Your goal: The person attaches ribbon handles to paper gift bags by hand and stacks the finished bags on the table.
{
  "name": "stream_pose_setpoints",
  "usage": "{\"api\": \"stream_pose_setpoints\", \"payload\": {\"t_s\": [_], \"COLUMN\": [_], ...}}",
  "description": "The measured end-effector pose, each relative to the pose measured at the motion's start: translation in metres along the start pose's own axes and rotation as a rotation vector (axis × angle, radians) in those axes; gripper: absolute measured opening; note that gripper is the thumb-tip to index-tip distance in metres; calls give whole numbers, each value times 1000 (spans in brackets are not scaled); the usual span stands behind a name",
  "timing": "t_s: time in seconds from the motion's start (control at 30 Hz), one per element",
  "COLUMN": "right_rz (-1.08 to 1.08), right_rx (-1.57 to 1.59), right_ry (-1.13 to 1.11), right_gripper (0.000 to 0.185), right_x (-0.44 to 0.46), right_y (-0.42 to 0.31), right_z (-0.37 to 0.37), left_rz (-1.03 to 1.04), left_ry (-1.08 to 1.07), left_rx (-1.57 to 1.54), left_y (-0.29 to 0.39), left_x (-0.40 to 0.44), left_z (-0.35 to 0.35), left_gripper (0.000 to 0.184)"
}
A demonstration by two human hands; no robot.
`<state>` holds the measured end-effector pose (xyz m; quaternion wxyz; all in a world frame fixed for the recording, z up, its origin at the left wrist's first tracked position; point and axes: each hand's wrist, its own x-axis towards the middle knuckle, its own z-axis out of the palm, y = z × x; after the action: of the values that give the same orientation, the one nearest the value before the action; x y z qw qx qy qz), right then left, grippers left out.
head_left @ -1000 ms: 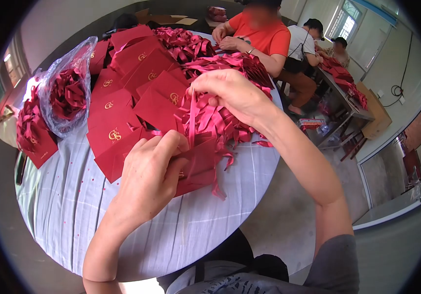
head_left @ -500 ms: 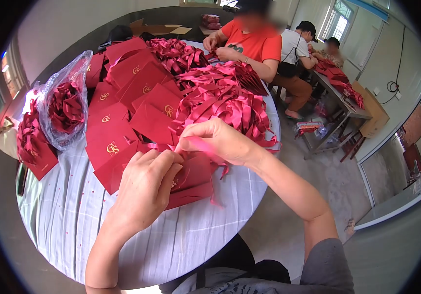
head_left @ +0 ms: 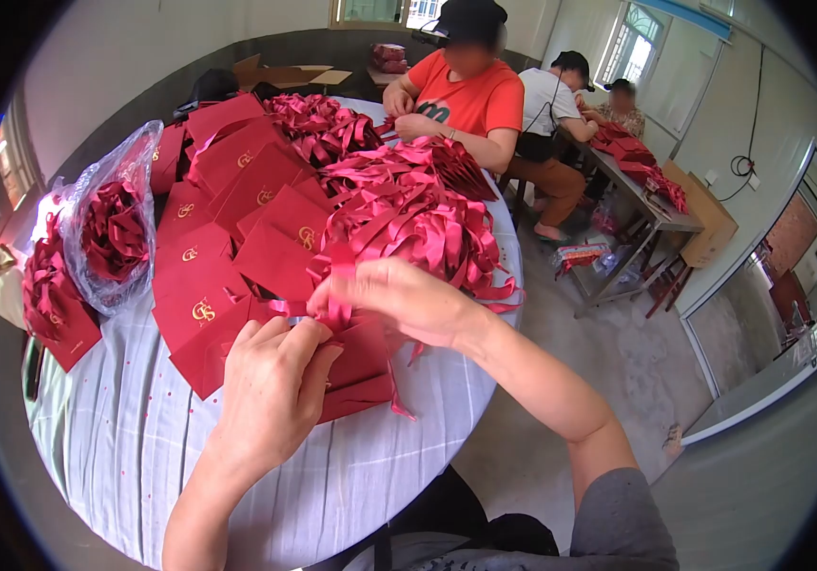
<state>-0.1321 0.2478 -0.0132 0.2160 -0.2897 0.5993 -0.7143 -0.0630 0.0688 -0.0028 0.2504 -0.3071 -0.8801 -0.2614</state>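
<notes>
My left hand has its fingers curled and pinched at the top edge of a small red paper gift bag, which rests on the table in front of me. Above that bag, my right hand is closed on a pink satin ribbon, slightly blurred, and the ribbon hangs from its fingertips. The ribbon's lower end disappears behind the left fingers. Another ribbon end trails off the bag's right side onto the cloth.
Red bags with gold lettering and a heap of ribboned bags cover the far table. A clear plastic sack stands left. A co-worker in a red shirt sits opposite. White cloth covers the round table.
My right hand has turned over and shifted slightly down and left, with the ribbon now upright beside its fingers. My left hand stays at the bag's top edge. The view has shifted a little.
</notes>
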Motion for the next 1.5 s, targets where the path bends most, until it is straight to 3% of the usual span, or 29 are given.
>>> {"api": "stream_pose_setpoints", "payload": {"t_s": [0.1, 0.17, 0.2, 0.43, 0.63, 0.83, 0.9, 1.0, 1.03, 1.07, 1.17, 1.23, 1.27, 1.3, 1.33, 1.43, 1.5], "right_rz": [14, 84, -148, -489, -497, -347, -267, -283, -257, -253, -246, -221, -248, -247, -244, -205, -169], "right_rx": [-55, -270, -324, -502, -529, -525, -593, -503, -503, -501, -499, -528, -521, -521, -523, -538, -567], "right_ry": [-27, 138, 228, 485, 484, 428, 415, 440, 428, 426, 420, 421, 431, 423, 422, 418, 401], "right_gripper": [24, 21, 19, 21, 25, 24, 24, 25, 25, 25, 25, 26, 26, 26, 26, 25, 23], "right_x": [-7, -9, -4, 1, 6, 9, 8, 12, 10, 10, 10, 10, 10, 9, 9, 5, 2], "right_y": [-1, -1, 12, 33, 21, 48, 55, 73, 74, 75, 84, 87, 87, 88, 88, 87, 82], "right_z": [2, 5, 10, 35, 54, 67, 68, 58, 55, 55, 54, 54, 56, 56, 56, 61, 63], "left_rz": [-1, 1, 9, 26, -148, -414, -373, -279, -417, -599, -888, -1003, -1064, -1095, -1096, -1157, -1061], "left_ry": [-9, 10, 34, 47, 6, -271, -170, 108, 126, 122, -147, -273, -388, -351, -351, -203, -98], "left_rx": [23, 40, 53, 96, -141, -309, -442, -8, 41, -40, -434, -574, -574, -679, -683, -1046, -1092], "left_y": [0, -1, -2, -4, 3, -9, -20, -29, -38, -46, -54, -59, -58, -59, -58, -54, -60], "left_x": [1, 0, 0, -1, -9, -37, -52, -64, -73, -82, -97, -95, -91, -90, -87, -78, -81], "left_z": [0, 2, 4, 6, -16, -35, -29, -37, -38, -37, -32, -29, -32, -27, -24, -17, -10], "left_gripper": [9, 9, 9, 10, 12, 13, 17, 19, 10, 23, 70, 74, 70, 58, 58, 27, 26]}}
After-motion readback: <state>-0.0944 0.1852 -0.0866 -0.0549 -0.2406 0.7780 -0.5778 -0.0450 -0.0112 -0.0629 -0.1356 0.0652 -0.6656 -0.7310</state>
